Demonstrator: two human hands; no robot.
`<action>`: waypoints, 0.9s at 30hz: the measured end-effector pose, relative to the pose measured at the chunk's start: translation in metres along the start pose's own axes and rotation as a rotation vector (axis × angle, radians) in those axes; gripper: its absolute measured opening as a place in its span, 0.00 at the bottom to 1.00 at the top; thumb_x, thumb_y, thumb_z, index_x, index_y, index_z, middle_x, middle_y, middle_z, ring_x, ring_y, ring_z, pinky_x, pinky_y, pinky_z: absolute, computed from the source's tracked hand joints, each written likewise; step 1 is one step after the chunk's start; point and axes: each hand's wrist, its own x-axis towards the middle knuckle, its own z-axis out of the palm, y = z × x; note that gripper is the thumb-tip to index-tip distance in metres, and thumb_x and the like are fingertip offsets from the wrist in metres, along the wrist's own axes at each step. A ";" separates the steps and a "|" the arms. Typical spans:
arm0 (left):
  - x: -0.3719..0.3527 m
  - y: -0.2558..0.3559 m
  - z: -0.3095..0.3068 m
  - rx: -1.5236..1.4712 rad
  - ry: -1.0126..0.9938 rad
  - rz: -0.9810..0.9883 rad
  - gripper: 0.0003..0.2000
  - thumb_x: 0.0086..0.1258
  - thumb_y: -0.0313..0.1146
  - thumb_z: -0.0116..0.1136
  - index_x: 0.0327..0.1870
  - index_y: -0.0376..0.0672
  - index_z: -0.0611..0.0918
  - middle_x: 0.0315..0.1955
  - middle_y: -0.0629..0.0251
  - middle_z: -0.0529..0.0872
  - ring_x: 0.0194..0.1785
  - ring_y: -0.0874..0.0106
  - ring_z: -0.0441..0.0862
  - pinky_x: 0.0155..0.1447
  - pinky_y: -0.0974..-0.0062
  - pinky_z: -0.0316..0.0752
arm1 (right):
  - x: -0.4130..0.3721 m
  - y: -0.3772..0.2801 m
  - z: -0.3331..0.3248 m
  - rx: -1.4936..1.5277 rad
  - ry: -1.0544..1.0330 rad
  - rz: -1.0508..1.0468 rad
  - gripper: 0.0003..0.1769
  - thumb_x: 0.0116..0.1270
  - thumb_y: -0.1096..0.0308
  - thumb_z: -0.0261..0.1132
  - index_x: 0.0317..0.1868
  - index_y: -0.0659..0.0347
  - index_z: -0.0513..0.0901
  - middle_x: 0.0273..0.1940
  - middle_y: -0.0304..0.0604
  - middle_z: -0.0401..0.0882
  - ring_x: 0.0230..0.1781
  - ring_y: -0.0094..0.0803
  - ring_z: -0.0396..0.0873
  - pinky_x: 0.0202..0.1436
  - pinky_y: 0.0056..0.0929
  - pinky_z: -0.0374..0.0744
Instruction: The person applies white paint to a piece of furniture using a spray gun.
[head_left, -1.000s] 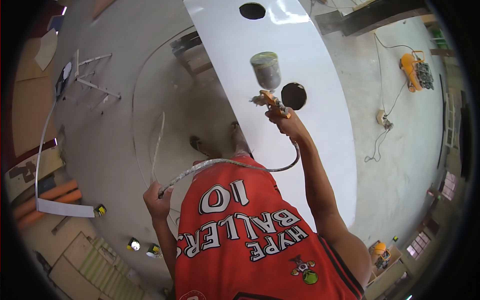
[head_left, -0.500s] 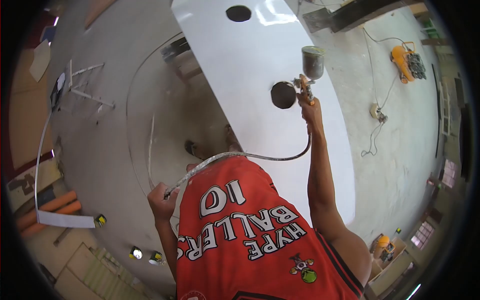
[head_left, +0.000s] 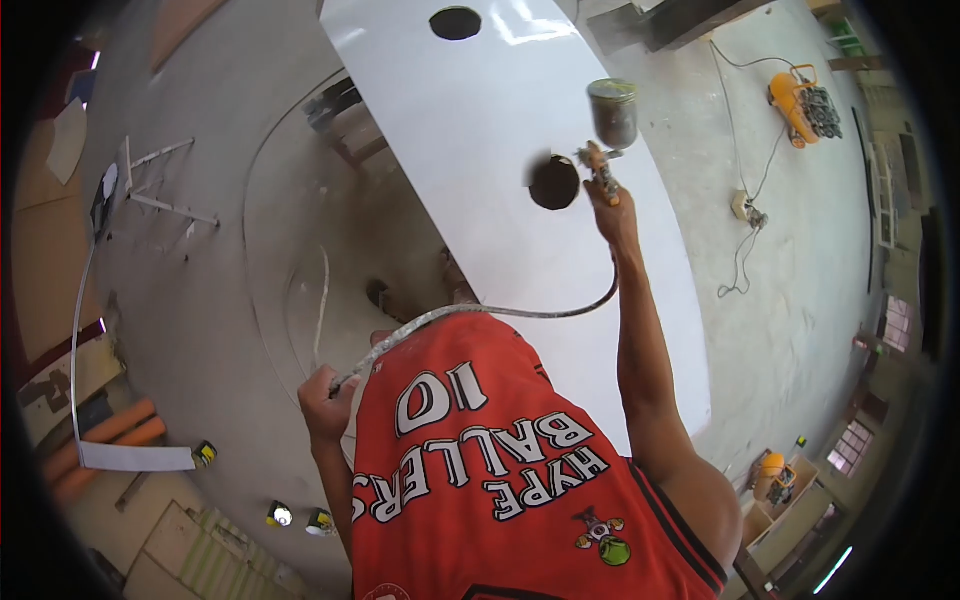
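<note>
My right hand (head_left: 612,212) is wrapped round the handle of a spray gun (head_left: 602,175), with a metal paint cup (head_left: 613,115) on it. The gun is above a long white panel (head_left: 480,150), just right of a round hole (head_left: 554,183) in it. From the gun's handle a hose (head_left: 520,313) curves down and across my red shirt to the left. My left hand (head_left: 327,397) is closed round that hose beside my waist.
An orange compressor (head_left: 793,107) stands on the floor at the upper right, with cords near it. At the left is a stepladder (head_left: 165,180). A dark beam (head_left: 700,20) lies beyond the panel. Loose hose (head_left: 247,220) loops over the floor left of the panel.
The spray gun and my right hand have shifted slightly left in view, and the panel and surroundings have shifted left too. A dark blur now shows at the hole's left edge. Both hands keep their hold.
</note>
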 end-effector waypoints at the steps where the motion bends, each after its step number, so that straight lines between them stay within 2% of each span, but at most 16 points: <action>1: -0.001 -0.002 -0.007 0.007 0.004 -0.011 0.16 0.61 0.29 0.71 0.23 0.38 0.71 0.17 0.58 0.70 0.20 0.60 0.67 0.27 0.65 0.65 | -0.010 -0.004 0.010 0.061 -0.105 0.042 0.18 0.71 0.57 0.68 0.41 0.68 0.83 0.27 0.43 0.79 0.29 0.32 0.73 0.37 0.36 0.74; 2: -0.001 -0.003 -0.014 -0.004 0.045 -0.040 0.16 0.61 0.29 0.70 0.24 0.37 0.71 0.18 0.59 0.70 0.20 0.62 0.67 0.28 0.66 0.64 | -0.021 -0.010 0.020 0.121 -0.207 0.085 0.18 0.71 0.57 0.68 0.42 0.68 0.84 0.27 0.38 0.77 0.30 0.26 0.70 0.37 0.33 0.73; 3: -0.001 -0.003 -0.020 -0.016 0.086 -0.067 0.16 0.62 0.29 0.70 0.24 0.37 0.70 0.18 0.60 0.69 0.21 0.65 0.67 0.28 0.67 0.63 | -0.038 -0.034 0.025 0.131 -0.272 0.177 0.16 0.71 0.59 0.69 0.44 0.66 0.85 0.29 0.34 0.78 0.30 0.24 0.71 0.37 0.32 0.73; 4: -0.001 -0.006 -0.026 -0.011 0.090 -0.074 0.16 0.62 0.29 0.70 0.24 0.37 0.70 0.18 0.60 0.69 0.21 0.65 0.67 0.28 0.67 0.63 | -0.053 -0.056 0.028 0.114 -0.340 0.138 0.14 0.70 0.60 0.69 0.44 0.64 0.85 0.28 0.31 0.76 0.28 0.22 0.69 0.33 0.30 0.71; 6: -0.006 -0.010 -0.036 -0.025 0.133 -0.096 0.18 0.62 0.30 0.70 0.24 0.37 0.69 0.18 0.61 0.66 0.21 0.68 0.64 0.28 0.68 0.60 | -0.067 -0.080 0.035 0.117 -0.503 0.232 0.12 0.70 0.61 0.69 0.43 0.63 0.84 0.25 0.29 0.72 0.24 0.19 0.65 0.27 0.27 0.66; 7: -0.009 -0.011 -0.039 -0.018 0.138 -0.107 0.18 0.62 0.30 0.70 0.24 0.37 0.69 0.18 0.61 0.66 0.21 0.68 0.64 0.28 0.68 0.60 | -0.067 -0.078 0.038 0.116 -0.518 0.231 0.12 0.70 0.61 0.69 0.43 0.63 0.84 0.25 0.29 0.72 0.24 0.19 0.65 0.27 0.27 0.66; 9: -0.013 -0.015 -0.042 0.006 0.145 -0.076 0.19 0.63 0.31 0.70 0.24 0.38 0.67 0.18 0.62 0.64 0.21 0.69 0.62 0.28 0.68 0.58 | -0.065 -0.070 0.043 0.176 -0.750 0.189 0.11 0.69 0.61 0.68 0.40 0.61 0.84 0.23 0.27 0.69 0.21 0.17 0.60 0.23 0.24 0.60; 13: -0.018 -0.023 -0.039 -0.025 0.154 -0.072 0.20 0.63 0.33 0.70 0.24 0.38 0.66 0.18 0.63 0.63 0.21 0.69 0.59 0.27 0.68 0.58 | -0.067 -0.069 0.036 0.186 -0.801 0.168 0.11 0.69 0.61 0.67 0.37 0.60 0.83 0.23 0.26 0.68 0.19 0.16 0.59 0.22 0.24 0.58; 15: -0.018 -0.026 -0.039 0.006 0.133 -0.084 0.20 0.64 0.34 0.71 0.24 0.38 0.68 0.18 0.62 0.64 0.21 0.69 0.62 0.27 0.68 0.59 | -0.070 -0.066 0.031 0.152 -0.621 0.197 0.11 0.69 0.61 0.67 0.36 0.60 0.82 0.22 0.27 0.68 0.20 0.16 0.59 0.22 0.24 0.59; 16: -0.017 -0.024 -0.038 0.003 0.130 -0.080 0.20 0.64 0.34 0.71 0.24 0.38 0.68 0.18 0.62 0.64 0.21 0.69 0.62 0.27 0.68 0.59 | -0.068 -0.063 0.028 0.151 -0.615 0.199 0.11 0.69 0.61 0.67 0.36 0.60 0.82 0.22 0.27 0.68 0.20 0.16 0.59 0.22 0.24 0.59; 18: -0.012 -0.017 -0.034 -0.046 0.102 -0.072 0.19 0.62 0.34 0.71 0.24 0.37 0.69 0.18 0.60 0.66 0.21 0.66 0.64 0.28 0.68 0.60 | -0.057 -0.049 0.021 0.083 -0.378 0.275 0.14 0.70 0.59 0.68 0.36 0.63 0.85 0.23 0.31 0.71 0.23 0.19 0.64 0.26 0.29 0.64; 20: -0.007 -0.010 -0.025 -0.033 0.069 -0.043 0.19 0.62 0.33 0.72 0.23 0.37 0.70 0.17 0.60 0.67 0.20 0.65 0.65 0.27 0.67 0.62 | -0.037 -0.005 0.016 0.074 -0.164 0.103 0.17 0.72 0.58 0.68 0.39 0.67 0.85 0.25 0.36 0.77 0.26 0.24 0.69 0.32 0.34 0.71; 21: -0.005 -0.006 -0.021 -0.015 0.041 -0.021 0.19 0.61 0.33 0.72 0.23 0.37 0.71 0.17 0.59 0.69 0.20 0.63 0.67 0.27 0.67 0.63 | -0.028 0.002 0.006 0.056 -0.103 0.096 0.19 0.72 0.57 0.68 0.43 0.70 0.84 0.27 0.40 0.79 0.30 0.26 0.72 0.38 0.36 0.75; 22: -0.004 -0.001 -0.016 -0.015 0.040 -0.016 0.19 0.61 0.33 0.72 0.23 0.37 0.71 0.17 0.59 0.69 0.20 0.63 0.67 0.27 0.67 0.63 | -0.020 0.006 -0.003 0.034 -0.023 0.094 0.20 0.72 0.57 0.68 0.45 0.70 0.84 0.28 0.44 0.81 0.30 0.29 0.74 0.39 0.38 0.76; 24: 0.000 0.014 -0.001 -0.039 -0.010 0.035 0.18 0.60 0.32 0.73 0.22 0.38 0.71 0.16 0.58 0.70 0.19 0.61 0.68 0.26 0.65 0.64 | -0.002 0.015 -0.024 -0.072 0.116 0.079 0.19 0.72 0.57 0.67 0.45 0.70 0.84 0.30 0.51 0.84 0.31 0.40 0.79 0.41 0.43 0.77; 27: 0.003 0.035 0.017 -0.081 -0.063 0.049 0.19 0.60 0.33 0.73 0.21 0.38 0.71 0.16 0.58 0.71 0.18 0.60 0.68 0.25 0.64 0.64 | 0.028 0.043 -0.049 -0.192 0.276 -0.045 0.20 0.72 0.56 0.66 0.38 0.69 0.81 0.35 0.64 0.84 0.38 0.64 0.82 0.42 0.52 0.77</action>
